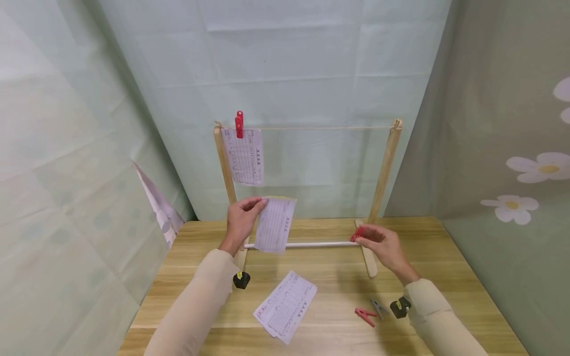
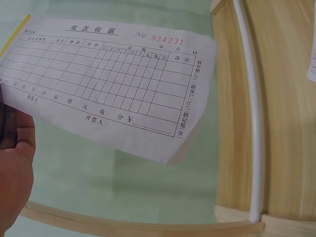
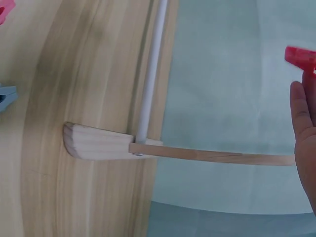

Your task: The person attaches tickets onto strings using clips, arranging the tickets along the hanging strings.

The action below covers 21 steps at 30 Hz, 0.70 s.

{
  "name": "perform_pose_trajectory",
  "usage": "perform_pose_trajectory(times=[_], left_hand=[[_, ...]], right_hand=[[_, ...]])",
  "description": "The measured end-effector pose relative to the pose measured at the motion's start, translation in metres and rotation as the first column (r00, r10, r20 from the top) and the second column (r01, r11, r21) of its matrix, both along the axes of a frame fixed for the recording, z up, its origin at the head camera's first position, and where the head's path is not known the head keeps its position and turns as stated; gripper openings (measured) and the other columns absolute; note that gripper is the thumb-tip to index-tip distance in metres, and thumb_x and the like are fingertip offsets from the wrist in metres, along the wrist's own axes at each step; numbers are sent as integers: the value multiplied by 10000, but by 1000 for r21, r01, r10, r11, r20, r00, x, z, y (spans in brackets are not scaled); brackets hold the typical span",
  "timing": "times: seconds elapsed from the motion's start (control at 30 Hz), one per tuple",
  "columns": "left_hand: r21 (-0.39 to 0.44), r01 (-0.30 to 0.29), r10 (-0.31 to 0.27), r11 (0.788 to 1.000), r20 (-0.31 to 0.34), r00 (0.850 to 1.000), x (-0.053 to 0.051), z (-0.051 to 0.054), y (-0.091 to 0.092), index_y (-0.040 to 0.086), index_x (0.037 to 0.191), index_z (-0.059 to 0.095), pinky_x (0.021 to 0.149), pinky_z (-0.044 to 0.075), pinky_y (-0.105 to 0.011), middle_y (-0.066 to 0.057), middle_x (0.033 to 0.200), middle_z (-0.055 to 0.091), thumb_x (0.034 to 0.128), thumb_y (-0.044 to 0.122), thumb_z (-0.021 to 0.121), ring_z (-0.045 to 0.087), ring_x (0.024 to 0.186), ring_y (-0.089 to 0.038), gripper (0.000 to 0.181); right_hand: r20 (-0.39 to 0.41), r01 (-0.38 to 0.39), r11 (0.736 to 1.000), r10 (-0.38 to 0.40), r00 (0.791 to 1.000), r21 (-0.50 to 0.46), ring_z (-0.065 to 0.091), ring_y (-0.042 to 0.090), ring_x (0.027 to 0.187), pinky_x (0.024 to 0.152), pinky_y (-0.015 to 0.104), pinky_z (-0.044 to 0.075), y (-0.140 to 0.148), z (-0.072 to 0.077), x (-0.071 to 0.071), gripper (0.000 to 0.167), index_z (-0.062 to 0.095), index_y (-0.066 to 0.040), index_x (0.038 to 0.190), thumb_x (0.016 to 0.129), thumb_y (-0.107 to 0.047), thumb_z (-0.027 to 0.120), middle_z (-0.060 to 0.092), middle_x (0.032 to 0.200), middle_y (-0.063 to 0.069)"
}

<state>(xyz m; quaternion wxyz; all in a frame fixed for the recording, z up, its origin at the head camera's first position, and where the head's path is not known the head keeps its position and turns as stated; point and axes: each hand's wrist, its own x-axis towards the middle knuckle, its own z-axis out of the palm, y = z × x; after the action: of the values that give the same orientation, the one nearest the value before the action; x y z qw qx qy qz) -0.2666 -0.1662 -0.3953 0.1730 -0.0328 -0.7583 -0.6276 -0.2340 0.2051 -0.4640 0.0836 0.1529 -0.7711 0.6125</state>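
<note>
My left hand (image 1: pixel 242 221) pinches a printed receipt slip (image 1: pixel 275 225) by its upper left corner, holding it in the air in front of the wooden rack. In the left wrist view the slip (image 2: pixel 108 84) shows a ruled table and a red number. Near the rack's right post, my right hand (image 1: pixel 384 244) holds a red clothespin (image 1: pixel 357 234) between thumb and fingers. Part of that clothespin (image 3: pixel 300 58) shows in the right wrist view. Another receipt slip (image 1: pixel 245 160) hangs from the string (image 1: pixel 320 128) at the left, under a red clothespin (image 1: pixel 239 124).
More receipt slips (image 1: pixel 287 306) lie overlapping on the wooden table (image 1: pixel 329 316). To their right are a red clothespin (image 1: pixel 365 316) and a grey clothespin (image 1: pixel 377 308). A white rod (image 1: pixel 320 244) joins the rack's feet. Fabric curtains (image 1: pixel 307 59) surround the table on three sides.
</note>
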Motion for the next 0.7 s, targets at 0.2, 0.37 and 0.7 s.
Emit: perform_pose_trajectory(times=[0.2,0.37,0.7], left_hand=[[-2,-31,31,1000,-35,999,-6,12,3,-31,1028,754,650,494,-182,-124,931,748,895,171,775,631,744,-60,243],[22,-44,46,999,-83,996,-8,20,5,-30,1020,758,640,495,-172,-144,945,744,895,162,774,628,735,-58,230],[80,-79,91,994,-166,982,-11,26,8,-62,982,743,599,465,-162,-68,832,717,902,136,764,583,672,-47,215]], right_hand=[[-63,42,996,-37,997,79,663,14,830,711,175,532,-4,10,-4,366,655,111,1185,852,9,768,720,1002,200],[-131,43,993,-29,991,106,633,5,832,727,136,506,-14,35,0,317,648,146,1161,857,90,722,687,1001,290],[-53,-17,995,22,998,101,671,57,864,788,170,524,-26,74,6,284,629,140,1162,916,15,698,698,990,251]])
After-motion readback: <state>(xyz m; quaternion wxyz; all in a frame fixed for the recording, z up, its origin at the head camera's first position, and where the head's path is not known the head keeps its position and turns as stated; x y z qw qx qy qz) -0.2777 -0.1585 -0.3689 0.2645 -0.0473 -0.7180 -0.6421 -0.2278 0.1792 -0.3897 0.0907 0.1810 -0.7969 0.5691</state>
